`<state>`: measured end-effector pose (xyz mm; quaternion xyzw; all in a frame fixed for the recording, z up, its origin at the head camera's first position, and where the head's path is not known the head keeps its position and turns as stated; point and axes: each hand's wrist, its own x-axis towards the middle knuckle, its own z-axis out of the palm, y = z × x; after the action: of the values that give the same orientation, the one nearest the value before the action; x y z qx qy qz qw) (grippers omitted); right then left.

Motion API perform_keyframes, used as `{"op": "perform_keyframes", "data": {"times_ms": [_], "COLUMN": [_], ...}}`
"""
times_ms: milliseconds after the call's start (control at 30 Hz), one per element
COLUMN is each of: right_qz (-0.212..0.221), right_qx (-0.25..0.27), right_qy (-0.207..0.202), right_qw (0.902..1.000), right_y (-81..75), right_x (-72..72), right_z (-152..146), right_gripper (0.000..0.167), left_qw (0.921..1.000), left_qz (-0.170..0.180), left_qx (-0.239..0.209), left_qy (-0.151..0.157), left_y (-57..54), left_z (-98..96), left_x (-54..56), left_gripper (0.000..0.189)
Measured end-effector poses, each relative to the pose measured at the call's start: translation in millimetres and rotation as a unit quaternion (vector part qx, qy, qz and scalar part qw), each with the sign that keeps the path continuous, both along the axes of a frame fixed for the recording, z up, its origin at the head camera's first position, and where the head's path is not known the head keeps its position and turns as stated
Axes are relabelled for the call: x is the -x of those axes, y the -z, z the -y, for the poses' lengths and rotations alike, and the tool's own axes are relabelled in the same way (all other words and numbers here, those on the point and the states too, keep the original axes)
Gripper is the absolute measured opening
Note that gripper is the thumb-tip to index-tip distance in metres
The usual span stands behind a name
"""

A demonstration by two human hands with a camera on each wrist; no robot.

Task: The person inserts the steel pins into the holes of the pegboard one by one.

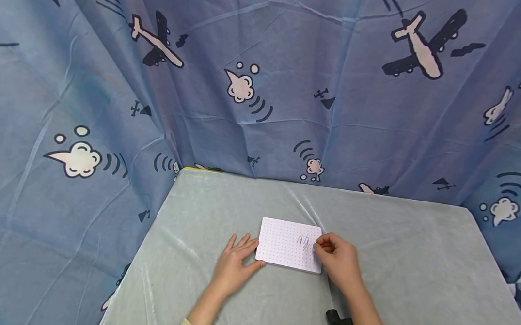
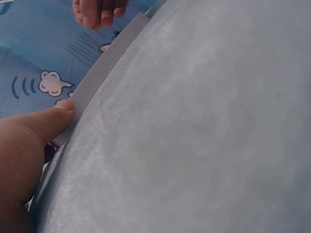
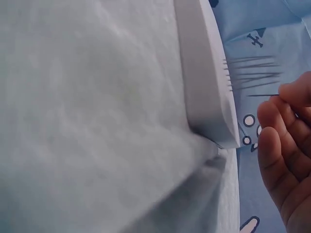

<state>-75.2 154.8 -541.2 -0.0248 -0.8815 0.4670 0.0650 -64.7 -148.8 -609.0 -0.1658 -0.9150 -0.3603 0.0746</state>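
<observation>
A white board (image 1: pixel 279 243) with a grid of small holes lies flat on the table. Several thin needles (image 3: pixel 255 68) stand upright in it toward its right end. Between thumb and index finger, my right hand (image 1: pixel 342 260) pinches one more needle (image 3: pixel 263 95), held level with the tops of the row and just to its right. The other fingers of that hand are bent below the pinch. My left hand (image 1: pixel 233 269) lies at the board's left end, fingers spread and fairly straight, its thumb (image 2: pixel 63 106) touching the front side.
A pale grey-green cloth (image 1: pixel 413 266) covers the table, with a fold (image 3: pixel 194 179) running toward me from the board's right front corner. Blue curtains (image 1: pixel 290 86) printed with planes and clouds hang behind and at both sides. Dark wrist mounts (image 1: pixel 340 322) sit on both forearms.
</observation>
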Motion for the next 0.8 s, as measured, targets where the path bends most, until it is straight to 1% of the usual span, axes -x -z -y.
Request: {"op": "perform_keyframes", "data": {"times_ms": [133,267,567,800], "right_qz": [0.005,-0.002,-0.003,-0.017], "right_qx": [-0.002,-0.008,-0.017,-0.019], "right_qy": [-0.007,-0.013,-0.019,-0.027], "right_qw": [1.0,0.9999,0.9997,0.9993], "right_y": [4.3,7.6,8.7,12.0], "right_x": [0.7,1.7,1.7,0.8], "right_z": [3,4,4,5], "right_gripper": [0.008,0.009,0.011,0.01], "left_qw": [1.0,1.0,1.0,1.0], "left_qz": [0.002,0.005,0.003,-0.002], "left_qx": [0.0,0.002,0.001,0.0], "left_qy": [0.0,0.0,0.002,0.002], "left_y": [-0.2,0.1,0.2,-0.8], "left_z": [-0.2,0.2,0.3,0.1], "left_x": [0.8,0.9,1.0,0.5], "left_gripper": [0.066,0.067,0.067,0.066]}}
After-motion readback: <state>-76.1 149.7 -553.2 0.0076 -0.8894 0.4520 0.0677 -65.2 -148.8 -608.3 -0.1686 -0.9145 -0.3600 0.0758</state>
